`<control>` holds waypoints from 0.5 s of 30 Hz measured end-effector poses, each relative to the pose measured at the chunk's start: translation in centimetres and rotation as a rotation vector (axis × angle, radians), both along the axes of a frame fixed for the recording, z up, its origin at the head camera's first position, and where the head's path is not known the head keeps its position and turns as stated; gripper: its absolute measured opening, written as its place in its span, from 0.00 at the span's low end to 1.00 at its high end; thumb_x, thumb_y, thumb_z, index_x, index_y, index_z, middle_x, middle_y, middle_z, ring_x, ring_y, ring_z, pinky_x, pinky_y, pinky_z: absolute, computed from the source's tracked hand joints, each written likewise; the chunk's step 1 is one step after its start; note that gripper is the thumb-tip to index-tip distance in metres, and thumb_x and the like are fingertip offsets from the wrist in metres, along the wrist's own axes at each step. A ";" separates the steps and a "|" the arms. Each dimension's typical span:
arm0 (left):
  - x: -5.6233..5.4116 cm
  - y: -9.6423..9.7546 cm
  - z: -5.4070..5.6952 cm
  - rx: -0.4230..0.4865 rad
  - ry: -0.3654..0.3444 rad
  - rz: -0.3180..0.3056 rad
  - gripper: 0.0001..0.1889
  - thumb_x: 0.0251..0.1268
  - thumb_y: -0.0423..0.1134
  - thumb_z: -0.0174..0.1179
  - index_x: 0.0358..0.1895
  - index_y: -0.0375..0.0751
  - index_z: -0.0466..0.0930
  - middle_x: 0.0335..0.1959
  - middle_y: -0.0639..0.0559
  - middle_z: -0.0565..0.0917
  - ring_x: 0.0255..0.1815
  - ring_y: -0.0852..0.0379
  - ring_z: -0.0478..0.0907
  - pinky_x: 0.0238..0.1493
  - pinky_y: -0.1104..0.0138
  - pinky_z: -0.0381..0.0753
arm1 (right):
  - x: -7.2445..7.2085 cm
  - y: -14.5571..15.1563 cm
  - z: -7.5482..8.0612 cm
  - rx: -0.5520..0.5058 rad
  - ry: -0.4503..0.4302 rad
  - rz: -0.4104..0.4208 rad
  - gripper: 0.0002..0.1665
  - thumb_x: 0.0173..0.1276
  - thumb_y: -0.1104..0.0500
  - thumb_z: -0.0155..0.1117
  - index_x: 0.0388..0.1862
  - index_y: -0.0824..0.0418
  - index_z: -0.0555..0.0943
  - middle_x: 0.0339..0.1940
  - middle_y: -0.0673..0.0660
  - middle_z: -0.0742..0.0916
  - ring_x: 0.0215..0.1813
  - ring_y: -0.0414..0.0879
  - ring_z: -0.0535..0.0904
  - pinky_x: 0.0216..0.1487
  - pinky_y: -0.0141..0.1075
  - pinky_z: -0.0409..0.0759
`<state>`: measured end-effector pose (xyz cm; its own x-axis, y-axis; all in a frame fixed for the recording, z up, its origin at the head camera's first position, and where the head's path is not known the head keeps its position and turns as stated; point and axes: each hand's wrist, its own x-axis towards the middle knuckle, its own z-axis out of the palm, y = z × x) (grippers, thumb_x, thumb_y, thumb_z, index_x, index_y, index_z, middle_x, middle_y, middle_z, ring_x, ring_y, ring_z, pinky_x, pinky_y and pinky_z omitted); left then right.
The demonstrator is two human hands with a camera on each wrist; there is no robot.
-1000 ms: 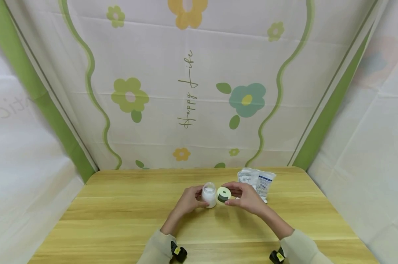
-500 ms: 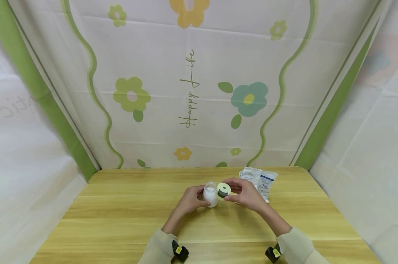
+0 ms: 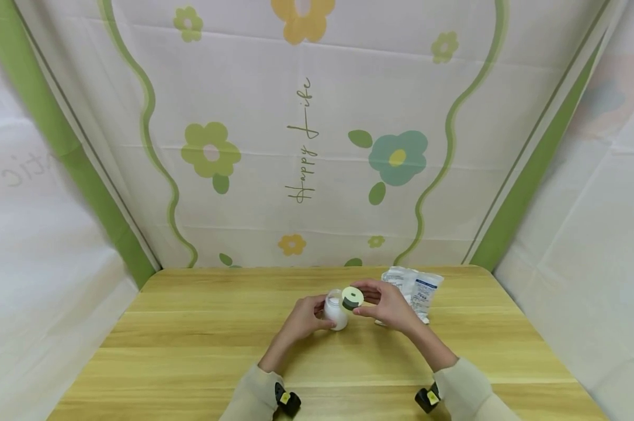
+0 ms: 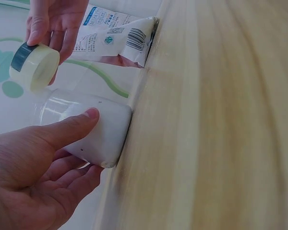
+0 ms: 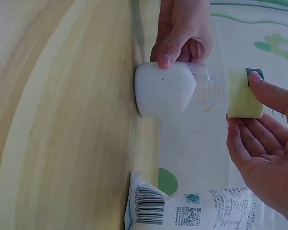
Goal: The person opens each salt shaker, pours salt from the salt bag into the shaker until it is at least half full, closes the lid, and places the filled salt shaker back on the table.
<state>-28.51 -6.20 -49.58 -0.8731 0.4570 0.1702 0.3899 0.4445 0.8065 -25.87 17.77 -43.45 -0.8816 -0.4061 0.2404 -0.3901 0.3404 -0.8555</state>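
A clear jar (image 3: 336, 316) filled partway with white powder stands upright on the wooden table. My left hand (image 3: 303, 318) grips its side, thumb in front and fingers behind, as the left wrist view shows. Between the thumb and fingers of my right hand (image 3: 387, 305) is a pale yellow lid (image 3: 352, 297) with a dark green patch on its side. In the right wrist view the lid (image 5: 245, 93) is right at the jar's open mouth, at a slight tilt in the head view. The powder (image 5: 163, 90) fills the lower part of the jar.
A white printed packet (image 3: 422, 292) with a barcode stands behind my right hand, near the table's back edge. Bare wooden table (image 3: 201, 345) stretches to the left and front. A flower-printed cloth (image 3: 264, 222) hangs behind the table.
My right hand has moved the lid leftward and a little up, from beside the jar to its mouth. The left hand keeps its grip on the jar.
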 end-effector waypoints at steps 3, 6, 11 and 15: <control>0.0 0.0 0.0 -0.001 -0.003 -0.001 0.31 0.54 0.36 0.75 0.64 0.35 0.78 0.57 0.42 0.84 0.56 0.49 0.83 0.57 0.60 0.84 | -0.2 -0.2 -0.1 -0.004 0.008 0.009 0.29 0.59 0.59 0.77 0.60 0.64 0.80 0.55 0.64 0.86 0.57 0.58 0.85 0.56 0.43 0.84; 0.0 0.0 -0.1 -0.001 -0.003 -0.002 0.31 0.54 0.36 0.75 0.63 0.35 0.78 0.57 0.42 0.84 0.56 0.49 0.83 0.57 0.59 0.84 | -0.4 -0.5 -0.2 -0.009 -0.006 0.010 0.29 0.59 0.59 0.77 0.60 0.62 0.80 0.56 0.63 0.86 0.58 0.57 0.84 0.57 0.41 0.84; 0.0 0.0 -0.1 0.000 0.003 -0.002 0.31 0.54 0.36 0.75 0.63 0.35 0.78 0.57 0.42 0.85 0.56 0.48 0.84 0.57 0.59 0.84 | -0.6 -0.8 -0.2 -0.004 -0.019 0.006 0.29 0.60 0.59 0.76 0.61 0.61 0.80 0.57 0.62 0.86 0.60 0.57 0.83 0.60 0.42 0.83; -0.1 0.0 0.0 -0.001 0.002 -0.001 0.30 0.54 0.36 0.75 0.63 0.35 0.78 0.56 0.42 0.85 0.55 0.49 0.84 0.56 0.59 0.84 | -0.8 -1.0 -0.1 0.014 -0.019 -0.005 0.29 0.62 0.59 0.75 0.62 0.61 0.79 0.58 0.61 0.86 0.61 0.57 0.83 0.60 0.42 0.82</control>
